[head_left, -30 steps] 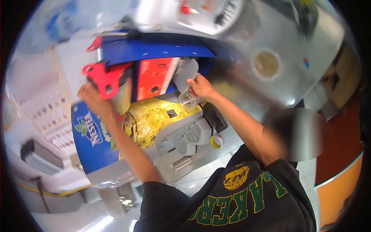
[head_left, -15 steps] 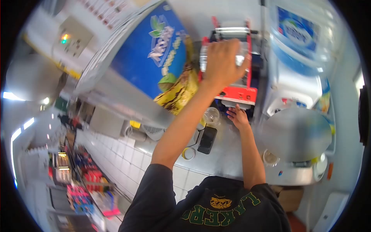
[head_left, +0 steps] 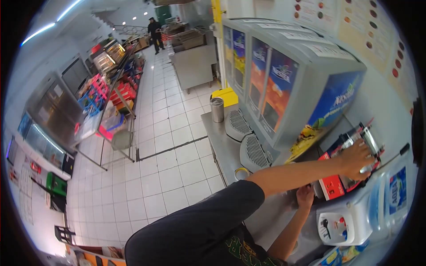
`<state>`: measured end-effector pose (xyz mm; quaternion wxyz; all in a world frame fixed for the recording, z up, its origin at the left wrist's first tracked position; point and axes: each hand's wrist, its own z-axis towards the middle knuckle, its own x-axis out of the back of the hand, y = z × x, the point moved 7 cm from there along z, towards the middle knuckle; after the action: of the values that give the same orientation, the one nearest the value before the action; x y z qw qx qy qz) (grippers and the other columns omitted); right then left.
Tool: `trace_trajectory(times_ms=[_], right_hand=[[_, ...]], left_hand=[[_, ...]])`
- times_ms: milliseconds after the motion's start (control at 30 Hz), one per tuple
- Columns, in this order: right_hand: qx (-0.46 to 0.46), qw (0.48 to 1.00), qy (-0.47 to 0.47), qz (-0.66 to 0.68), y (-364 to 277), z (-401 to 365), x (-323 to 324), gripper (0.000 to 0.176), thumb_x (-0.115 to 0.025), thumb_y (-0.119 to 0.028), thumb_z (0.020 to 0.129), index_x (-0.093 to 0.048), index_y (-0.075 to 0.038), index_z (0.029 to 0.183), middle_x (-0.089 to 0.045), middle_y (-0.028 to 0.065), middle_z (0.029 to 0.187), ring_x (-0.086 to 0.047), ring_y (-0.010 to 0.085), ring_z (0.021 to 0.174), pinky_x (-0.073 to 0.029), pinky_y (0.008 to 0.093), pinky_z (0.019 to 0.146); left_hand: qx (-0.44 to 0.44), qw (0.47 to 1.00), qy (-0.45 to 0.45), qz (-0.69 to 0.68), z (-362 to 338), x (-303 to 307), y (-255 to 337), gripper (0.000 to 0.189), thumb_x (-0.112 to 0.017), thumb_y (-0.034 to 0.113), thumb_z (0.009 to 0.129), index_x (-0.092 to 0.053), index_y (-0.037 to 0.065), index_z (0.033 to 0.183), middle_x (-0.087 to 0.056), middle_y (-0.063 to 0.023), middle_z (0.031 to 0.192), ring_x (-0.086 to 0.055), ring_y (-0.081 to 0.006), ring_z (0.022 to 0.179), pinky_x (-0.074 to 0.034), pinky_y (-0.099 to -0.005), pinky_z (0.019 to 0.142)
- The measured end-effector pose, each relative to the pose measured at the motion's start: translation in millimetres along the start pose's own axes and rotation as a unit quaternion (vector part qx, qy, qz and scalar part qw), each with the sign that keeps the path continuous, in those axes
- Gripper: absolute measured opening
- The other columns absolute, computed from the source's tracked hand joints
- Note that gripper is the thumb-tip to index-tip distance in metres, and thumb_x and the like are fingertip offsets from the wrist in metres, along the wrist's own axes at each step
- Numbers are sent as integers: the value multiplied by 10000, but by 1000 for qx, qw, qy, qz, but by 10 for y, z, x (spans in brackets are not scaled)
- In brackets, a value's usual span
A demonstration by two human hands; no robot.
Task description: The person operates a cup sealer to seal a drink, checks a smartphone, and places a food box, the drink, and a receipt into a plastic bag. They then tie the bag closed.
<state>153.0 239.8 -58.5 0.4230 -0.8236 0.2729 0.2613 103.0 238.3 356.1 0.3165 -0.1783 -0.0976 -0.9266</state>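
Note:
A red cup-sealing machine (head_left: 333,187) with metal rollers stands on the steel counter at the right. My left hand (head_left: 356,160) reaches over its top, fingers curved around a shiny clear film roll (head_left: 365,169), most of which the hand covers. Lower down, my right hand (head_left: 305,196) is at the machine's front edge, near the tray. Its fingers are bent but apart, and nothing shows in them. My left forearm crosses in front of part of the counter.
Beside the sealer stands a juice dispenser (head_left: 288,88) with drip trays (head_left: 255,153). A water dispenser (head_left: 337,226) with a large bottle (head_left: 395,190) is on the other side. A steel tumbler (head_left: 217,110) and a tape roll (head_left: 242,173) sit on the counter. A person (head_left: 155,34) stands far back.
My view has swung left, so the sealer now appears farther right and the room's aisle shows. Both hands remain at the machine, the left on top and the right at the front.

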Motion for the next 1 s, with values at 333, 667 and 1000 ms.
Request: trace_trajectory(times_ms=[333, 667, 1000], right_hand=[[271, 699, -200, -631, -1835, -2521, -1472, 463, -480, -509, 983, -592, -70, 1082, -640, 40, 854, -611, 116, 735, -464, 260, 615], [591, -4, 297, -750, -4651, -1535, -2291, 328, -493, -263, 1008, -568, -35, 1232, -519, 228, 1311, -479, 389, 1260, -410, 445, 1031], [475, -215, 457, -720, -5090, -1109, -2646, 150, -516, -184, 956, -641, -104, 979, -601, 90, 1035, -554, 255, 1056, -380, 414, 1064]], left_hand=[[10, 1000, -6, -11, -28, -66, -56, 569, -685, 457, 695, -640, 50, 1090, -607, -170, 1022, -567, -333, 1016, -316, -550, 1057], [0, 997, 78, -29, -56, -88, -34, 541, -676, 422, 669, -647, 56, 1067, -591, -166, 1028, -555, -340, 1045, -299, -555, 1055], [40, 996, -11, -84, -37, -173, -111, 518, -627, 491, 722, -683, 72, 1022, -611, -162, 1018, -553, -329, 1078, -226, -567, 1098]])
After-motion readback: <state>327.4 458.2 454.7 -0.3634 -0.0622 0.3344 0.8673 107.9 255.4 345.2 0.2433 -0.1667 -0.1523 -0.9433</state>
